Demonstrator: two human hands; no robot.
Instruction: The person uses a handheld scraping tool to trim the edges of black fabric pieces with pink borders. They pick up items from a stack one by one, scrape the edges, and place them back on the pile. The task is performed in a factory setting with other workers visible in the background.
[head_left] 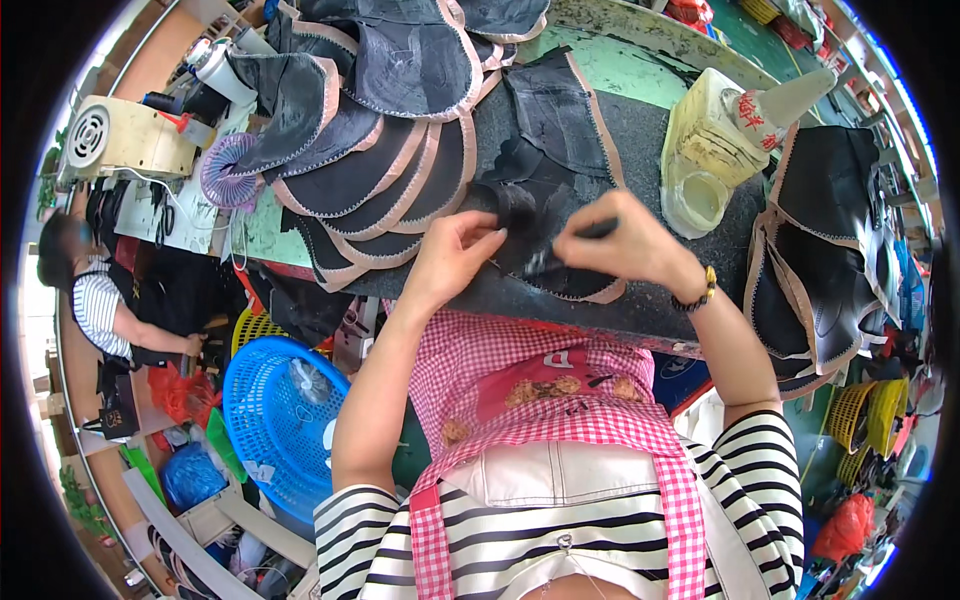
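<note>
A black shoe upper piece (560, 120) with a beige stitched edge lies on the dark stone slab in front of me. My left hand (455, 255) pinches its folded left edge between thumb and fingers. Over the piece's near right part, my right hand (625, 240) is closed round a dark-handled tool (598, 229); its working end is blurred, beside a whitish smear on the black material. Right of the piece stands a stained, pale glue bottle (715, 125) with a cone-shaped top. An open cup of pale glue (697, 203) forms its near end.
Overlapping black upper pieces (400, 170) cover the slab's left side. More uppers (825, 230) are stacked at the right. A cream machine (130, 138) stands far left. Below the bench's left edge is a blue plastic basket (275, 400). Another person (110, 300) works at the left.
</note>
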